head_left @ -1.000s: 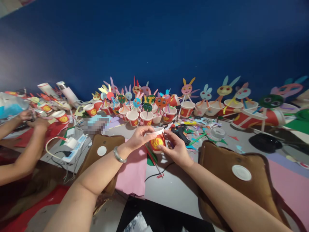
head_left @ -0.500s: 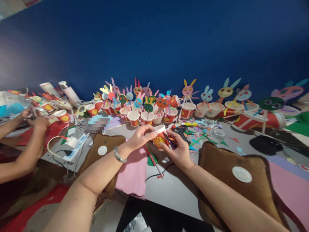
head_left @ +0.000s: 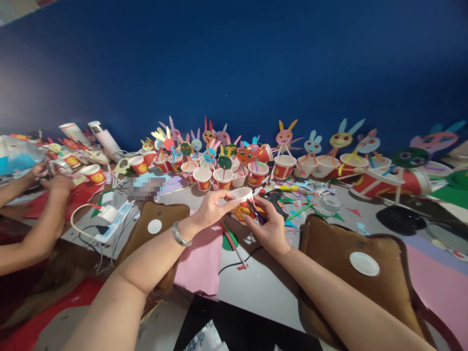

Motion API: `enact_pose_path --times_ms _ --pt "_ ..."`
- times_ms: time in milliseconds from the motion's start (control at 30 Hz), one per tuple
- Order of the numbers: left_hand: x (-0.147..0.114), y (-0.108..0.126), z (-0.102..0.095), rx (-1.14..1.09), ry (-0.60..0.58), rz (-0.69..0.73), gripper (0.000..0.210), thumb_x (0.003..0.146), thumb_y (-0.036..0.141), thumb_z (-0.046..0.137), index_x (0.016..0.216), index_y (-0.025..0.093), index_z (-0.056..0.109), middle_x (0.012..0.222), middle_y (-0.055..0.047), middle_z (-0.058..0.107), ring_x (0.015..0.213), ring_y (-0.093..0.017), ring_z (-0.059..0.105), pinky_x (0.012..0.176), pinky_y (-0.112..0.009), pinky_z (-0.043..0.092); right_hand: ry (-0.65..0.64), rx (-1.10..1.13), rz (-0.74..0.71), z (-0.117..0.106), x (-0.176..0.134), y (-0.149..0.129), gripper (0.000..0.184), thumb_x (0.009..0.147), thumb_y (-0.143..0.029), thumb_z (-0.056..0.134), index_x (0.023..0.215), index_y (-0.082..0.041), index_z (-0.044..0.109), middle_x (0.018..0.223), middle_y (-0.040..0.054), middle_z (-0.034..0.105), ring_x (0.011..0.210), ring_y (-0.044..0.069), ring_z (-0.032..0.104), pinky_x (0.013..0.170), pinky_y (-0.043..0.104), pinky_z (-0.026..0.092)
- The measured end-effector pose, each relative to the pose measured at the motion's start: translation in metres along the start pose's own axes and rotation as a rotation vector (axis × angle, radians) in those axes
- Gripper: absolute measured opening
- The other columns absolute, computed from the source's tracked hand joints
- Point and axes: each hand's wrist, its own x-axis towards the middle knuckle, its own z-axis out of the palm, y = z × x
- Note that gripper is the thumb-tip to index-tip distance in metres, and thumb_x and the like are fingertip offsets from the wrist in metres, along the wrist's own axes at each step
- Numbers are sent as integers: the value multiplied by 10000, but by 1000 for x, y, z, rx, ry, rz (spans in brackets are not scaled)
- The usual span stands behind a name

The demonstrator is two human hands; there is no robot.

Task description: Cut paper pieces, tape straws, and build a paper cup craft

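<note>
My left hand (head_left: 214,209) grips the left side of a red and white paper cup (head_left: 241,207) with a yellow print, thumb and fingers at its rim. At the cup's right side my right hand (head_left: 268,222) is closed around scissors (head_left: 256,210); their dark blades lie against the cup wall near the rim, and the handles are mostly covered by my fingers. Just behind the cup stand more paper cups (head_left: 202,179) with paper rabbit figures in them. A black glue gun (head_left: 276,201) rests right behind my right hand.
Brown cushions (head_left: 329,273) flank my arms, and pink paper (head_left: 199,263) lies under my left wrist. A power strip (head_left: 116,224) with cables sits to the left. Paper scraps (head_left: 310,202) and a tape roll (head_left: 331,204) lie to the right. Another person's hands (head_left: 54,180) work at far left.
The scissors' blades have shifted slightly against the cup's rim, and the cup has turned or tilted a little. Both hands stay in nearly the same place.
</note>
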Motion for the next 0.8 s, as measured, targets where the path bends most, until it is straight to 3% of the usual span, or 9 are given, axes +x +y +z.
enact_pose_path --times_ms 233,633,800 --pt "-1 2 1 153 18 141 293 904 411 658 733 174 676 750 -26 698 742 -140 613 812 -308 477 0 -20 -28 -1 0 -1 486 800 -303 710 1260 -214 583 1156 107 718 969 248 734 842 369 622" --pt "-3 8 1 77 -85 70 276 939 390 606 796 166 681 843 -58 711 824 -163 639 807 -307 498 -9 -14 -43 0 -1 2 493 802 -298 715 1271 -223 582 1178 101 704 1022 250 713 891 385 607" --pt "-3 5 0 110 -70 97 244 942 357 604 813 162 678 853 -60 701 834 -166 632 830 -319 483 4 -18 -42 1 -1 3 494 804 -303 721 1273 -229 585 1154 95 713 1009 251 717 886 389 604"
